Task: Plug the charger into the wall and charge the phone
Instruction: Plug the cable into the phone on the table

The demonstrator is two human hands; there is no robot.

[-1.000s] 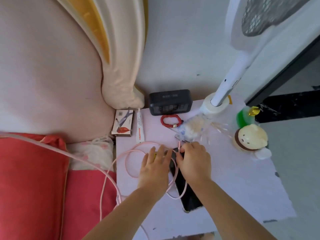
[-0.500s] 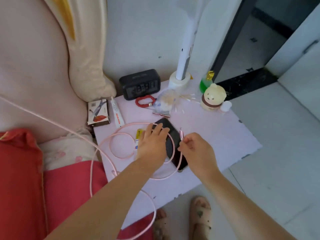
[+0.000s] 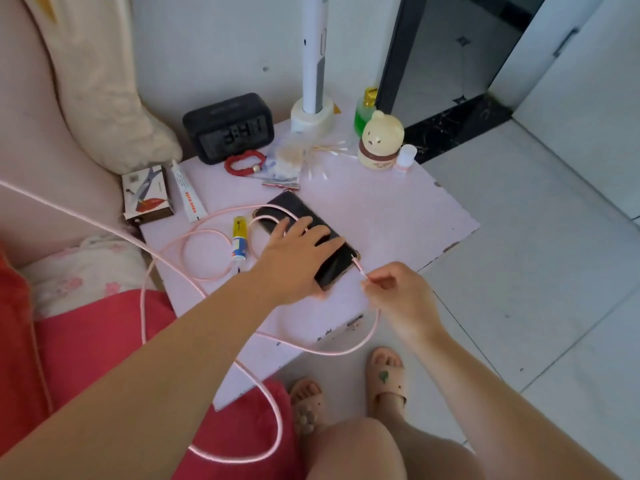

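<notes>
Right hand [image 3: 401, 299] has drawn plug [image 3: 357, 265] to phone [image 3: 337, 268] edge — seemingly touching.

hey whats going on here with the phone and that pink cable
A person is setting a phone to charge on the pink table. Their left hand lies flat on the black phone, holding it down. Their right hand pinches the pink cable just behind its plug, which sits at the phone's near end. Whether it is fully in cannot be told.
</notes>
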